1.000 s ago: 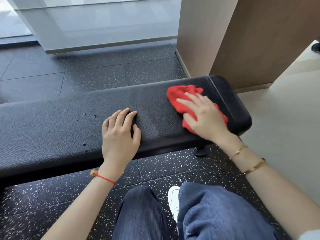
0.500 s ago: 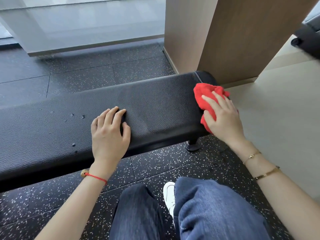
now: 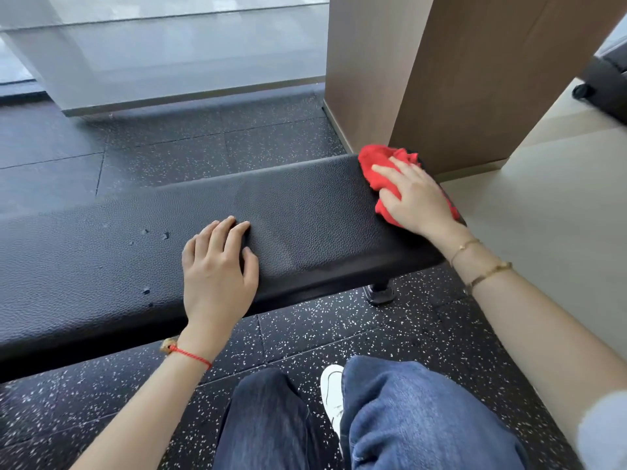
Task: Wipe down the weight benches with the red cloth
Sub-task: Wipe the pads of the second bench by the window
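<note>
Glass wall (image 3: pixel 169 52): seen across the upper left of the frame, frosted, met by the floor along its lower edge.
Floor (image 3: pixel 84 401): covered in black speckled tiles at the left and bottom of the frame; a pale smooth surface is seen at the right.
Counter (image 3: pixel 101 259): a black padded weight bench, laid from the left edge toward the right centre of the frame; its textured top is marked by a few small nicks left of centre.
Left hand (image 3: pixel 217 276): laid flat on the counter's top near its front edge, at the centre of the frame; the fingers are held loosely spread and nothing is grasped. A red string bracelet (image 3: pixel 188 355) is worn at the wrist.
Jeans (image 3: pixel 407 418): blue denim knees are seen at the bottom centre, with a white shoe (image 3: pixel 331 391) between them.
Counter foot (image 3: pixel 380 293): a black support is seen under the right end of the counter, set on the speckled floor.
Red cloth (image 3: pixel 376 167): bunched on the right end of the counter, in the right centre of the frame, partly covered by the hand.
Right hand (image 3: pixel 415 201): pressed palm down on the red cloth, the fingers spread over it and holding it against the padding. Two gold bracelets (image 3: pixel 488 273) are worn on the forearm.
Wooden pillar (image 3: pixel 441 72): stood behind the counter's right end, at the upper right of the frame.
</note>
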Demonstrator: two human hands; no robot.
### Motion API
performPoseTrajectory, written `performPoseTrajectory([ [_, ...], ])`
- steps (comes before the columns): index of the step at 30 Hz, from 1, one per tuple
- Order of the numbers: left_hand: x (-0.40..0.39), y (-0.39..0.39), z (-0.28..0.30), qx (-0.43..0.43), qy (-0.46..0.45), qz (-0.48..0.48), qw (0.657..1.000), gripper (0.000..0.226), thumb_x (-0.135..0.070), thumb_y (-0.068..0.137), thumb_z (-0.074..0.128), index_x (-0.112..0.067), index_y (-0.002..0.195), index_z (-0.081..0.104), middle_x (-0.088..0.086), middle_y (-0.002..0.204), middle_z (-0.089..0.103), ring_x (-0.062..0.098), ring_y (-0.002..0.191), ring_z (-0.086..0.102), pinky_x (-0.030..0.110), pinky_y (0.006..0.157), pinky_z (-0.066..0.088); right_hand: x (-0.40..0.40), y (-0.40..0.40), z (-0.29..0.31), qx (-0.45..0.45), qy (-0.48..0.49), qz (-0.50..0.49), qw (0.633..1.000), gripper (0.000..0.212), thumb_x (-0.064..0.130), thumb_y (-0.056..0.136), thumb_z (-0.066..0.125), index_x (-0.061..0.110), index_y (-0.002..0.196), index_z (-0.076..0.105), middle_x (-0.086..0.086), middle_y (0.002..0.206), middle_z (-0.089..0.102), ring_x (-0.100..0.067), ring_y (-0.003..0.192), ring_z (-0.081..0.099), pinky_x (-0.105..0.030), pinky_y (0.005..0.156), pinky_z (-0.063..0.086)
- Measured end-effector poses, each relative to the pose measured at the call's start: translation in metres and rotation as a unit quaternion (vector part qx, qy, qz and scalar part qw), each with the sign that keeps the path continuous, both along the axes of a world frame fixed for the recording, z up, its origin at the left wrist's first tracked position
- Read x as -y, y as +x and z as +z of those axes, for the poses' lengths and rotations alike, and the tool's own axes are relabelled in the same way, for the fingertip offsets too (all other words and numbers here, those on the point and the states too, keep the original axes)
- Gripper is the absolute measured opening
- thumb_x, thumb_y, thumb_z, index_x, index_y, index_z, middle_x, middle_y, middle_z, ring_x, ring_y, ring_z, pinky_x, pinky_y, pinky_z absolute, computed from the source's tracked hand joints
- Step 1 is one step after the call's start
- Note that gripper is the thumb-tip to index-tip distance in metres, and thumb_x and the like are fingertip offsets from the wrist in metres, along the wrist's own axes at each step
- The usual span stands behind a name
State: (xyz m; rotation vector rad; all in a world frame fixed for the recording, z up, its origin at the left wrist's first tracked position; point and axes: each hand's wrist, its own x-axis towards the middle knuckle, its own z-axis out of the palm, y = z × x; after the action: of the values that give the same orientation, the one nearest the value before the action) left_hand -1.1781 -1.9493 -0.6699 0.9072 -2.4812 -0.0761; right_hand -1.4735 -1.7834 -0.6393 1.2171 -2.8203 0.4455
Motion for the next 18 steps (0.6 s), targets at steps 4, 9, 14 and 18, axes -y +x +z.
performPoseTrajectory([
  [4, -0.002, -0.002, 0.001, 0.007, -0.004, 0.006, 1.000, 0.041, -0.027, 0.093, 0.045, -0.015, 0.130, 0.060, 0.006, 0.138, 0.057, 0.029, 0.132, 0.048, 0.047, 0.113, 0.033, 0.044, -0.028, 0.005, 0.014, 0.002, -0.078, 0.997, 0.049, 0.031, 0.093, 0.046, 0.028, 0.142, 0.047, -0.007, 0.157, 0.034, -0.030, 0.141, 0.033, -0.038, 0.119, 0.020],
  [9, -0.002, -0.002, 0.001, 0.011, -0.008, 0.012, 1.000, 0.041, -0.027, 0.093, 0.045, -0.015, 0.129, 0.060, 0.005, 0.138, 0.058, 0.028, 0.131, 0.048, 0.047, 0.112, 0.033, 0.078, 0.027, 0.004, 0.011, 0.002, 0.057, 0.998, 0.048, 0.031, 0.094, 0.047, 0.031, 0.142, 0.047, -0.002, 0.157, 0.034, -0.028, 0.142, 0.033, -0.037, 0.118, 0.019],
  [14, -0.001, -0.002, 0.001, 0.004, -0.001, 0.012, 1.000, 0.041, -0.027, 0.092, 0.045, -0.016, 0.128, 0.062, 0.005, 0.138, 0.059, 0.028, 0.131, 0.049, 0.048, 0.112, 0.034, 0.042, 0.091, 0.001, 0.009, -0.012, 0.241, 0.970, 0.051, 0.032, 0.089, 0.052, 0.032, 0.140, 0.050, 0.002, 0.155, 0.038, -0.024, 0.142, 0.034, -0.037, 0.122, 0.018],
  [18, -0.002, -0.001, 0.002, 0.002, 0.004, 0.012, 1.000, 0.041, -0.027, 0.093, 0.047, -0.017, 0.129, 0.061, 0.004, 0.139, 0.058, 0.027, 0.132, 0.049, 0.047, 0.113, 0.033, 0.044, 0.067, 0.006, 0.013, -0.015, 0.201, 0.979, 0.050, 0.027, 0.091, 0.052, 0.030, 0.141, 0.050, 0.000, 0.154, 0.039, -0.023, 0.144, 0.033, -0.037, 0.122, 0.019],
])
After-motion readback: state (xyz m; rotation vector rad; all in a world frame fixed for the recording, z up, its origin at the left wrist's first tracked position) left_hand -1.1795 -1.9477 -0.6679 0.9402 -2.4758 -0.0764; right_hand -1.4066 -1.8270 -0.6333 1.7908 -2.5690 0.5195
